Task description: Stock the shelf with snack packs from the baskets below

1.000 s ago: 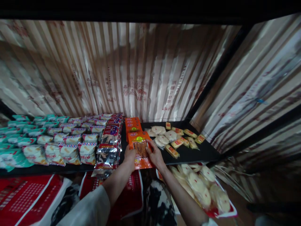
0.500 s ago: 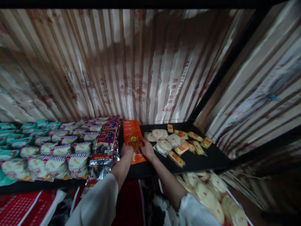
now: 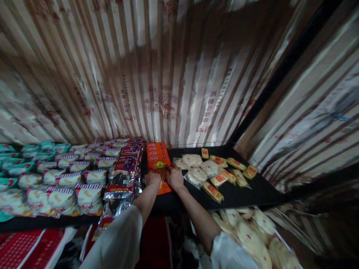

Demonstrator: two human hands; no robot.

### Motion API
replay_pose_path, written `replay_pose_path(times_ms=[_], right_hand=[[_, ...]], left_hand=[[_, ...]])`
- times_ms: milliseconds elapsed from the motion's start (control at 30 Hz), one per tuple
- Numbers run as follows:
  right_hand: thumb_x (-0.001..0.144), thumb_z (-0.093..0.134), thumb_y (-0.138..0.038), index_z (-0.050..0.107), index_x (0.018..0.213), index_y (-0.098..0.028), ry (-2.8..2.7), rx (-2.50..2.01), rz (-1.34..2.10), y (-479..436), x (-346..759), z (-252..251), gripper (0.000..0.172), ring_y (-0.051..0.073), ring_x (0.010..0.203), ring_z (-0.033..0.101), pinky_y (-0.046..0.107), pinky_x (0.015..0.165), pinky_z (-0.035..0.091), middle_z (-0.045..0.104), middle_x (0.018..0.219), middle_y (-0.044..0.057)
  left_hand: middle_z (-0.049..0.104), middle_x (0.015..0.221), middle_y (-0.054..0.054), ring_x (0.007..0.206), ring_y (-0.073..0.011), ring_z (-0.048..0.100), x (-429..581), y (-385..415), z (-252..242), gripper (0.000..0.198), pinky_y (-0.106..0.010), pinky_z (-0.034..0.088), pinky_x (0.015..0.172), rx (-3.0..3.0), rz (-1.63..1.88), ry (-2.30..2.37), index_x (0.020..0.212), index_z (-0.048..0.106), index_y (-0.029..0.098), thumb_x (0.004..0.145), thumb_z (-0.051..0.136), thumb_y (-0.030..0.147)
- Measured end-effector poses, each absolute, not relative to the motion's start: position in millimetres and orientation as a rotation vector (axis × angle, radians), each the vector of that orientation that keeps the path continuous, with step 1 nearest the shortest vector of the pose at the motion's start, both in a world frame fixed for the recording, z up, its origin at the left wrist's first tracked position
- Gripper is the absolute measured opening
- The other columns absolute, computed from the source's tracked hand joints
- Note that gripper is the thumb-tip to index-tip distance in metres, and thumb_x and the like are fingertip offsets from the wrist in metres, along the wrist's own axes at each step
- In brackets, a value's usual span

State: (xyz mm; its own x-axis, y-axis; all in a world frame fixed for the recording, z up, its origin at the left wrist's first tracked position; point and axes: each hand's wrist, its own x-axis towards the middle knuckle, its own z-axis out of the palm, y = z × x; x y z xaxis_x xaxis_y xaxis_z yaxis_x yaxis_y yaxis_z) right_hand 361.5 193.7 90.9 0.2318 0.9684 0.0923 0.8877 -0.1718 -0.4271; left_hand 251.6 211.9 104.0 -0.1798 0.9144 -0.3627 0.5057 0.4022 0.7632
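Note:
Both hands are at an orange snack packet (image 3: 159,164) that shows brown sticks through its front; it lies uppermost in a column of overlapping orange packets (image 3: 156,148) on a black shelf (image 3: 179,203). Along the packet's left edge, my left hand (image 3: 153,180) is closed with its fingers curled. My right hand (image 3: 175,177) grips the opposite edge, thumb side toward the packet. To the left runs a column of dark red and silver packets (image 3: 121,183). Clear bags of round white flatbreads (image 3: 196,174) lie just right of my right hand.
Rows of white packets with striped edges (image 3: 89,194) and green packets (image 3: 21,169) fill the left side. Small yellow packets (image 3: 213,191) lie scattered at the right. A crinkled curtain (image 3: 168,74) hangs behind. Below are bagged flatbreads (image 3: 252,239) and a red basket (image 3: 28,246).
The view has tilted and shifted slightly. Both hands stay at the orange packet, and the right hand sits a little lower over its edge.

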Motion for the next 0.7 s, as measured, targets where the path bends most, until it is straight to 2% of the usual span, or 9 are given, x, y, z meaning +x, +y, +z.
replay_pose_path(times_ms=[200, 367, 700], right_hand=[[0.086, 0.040, -0.024, 0.060, 0.116, -0.020, -1.656, -2.144, 0.287, 190, 359, 89, 0.037, 0.022, 0.113, 0.046, 0.030, 0.094, 0.032, 0.054, 0.125, 0.008], [0.086, 0.039, -0.024, 0.059, 0.118, -0.019, -1.664, -2.135, 0.298, 192, 361, 85, 0.038, 0.021, 0.114, 0.045, 0.030, 0.095, 0.031, 0.054, 0.126, 0.009], [0.087, 0.038, -0.024, 0.055, 0.121, -0.016, -1.680, -2.119, 0.256, 193, 360, 78, 0.038, 0.021, 0.115, 0.045, 0.031, 0.097, 0.028, 0.055, 0.124, 0.011]], left_hand=[[0.059, 0.114, -0.019, 0.114, -0.0336, 0.048, 255, 213, 104, 0.032, -0.037, 0.035, 0.088, 1.261, 0.505, 1.994, 0.099, 0.066, 0.016, 0.070, 0.054, 0.026], [0.055, 0.118, -0.022, 0.115, -0.0351, 0.045, 259, 212, 109, 0.035, -0.038, 0.033, 0.090, 1.298, 0.449, 2.015, 0.099, 0.066, 0.012, 0.070, 0.054, 0.026], [0.047, 0.125, -0.021, 0.118, -0.0353, 0.038, 263, 204, 120, 0.041, -0.041, 0.032, 0.093, 1.302, 0.408, 2.023, 0.109, 0.061, 0.013, 0.071, 0.052, 0.026]])
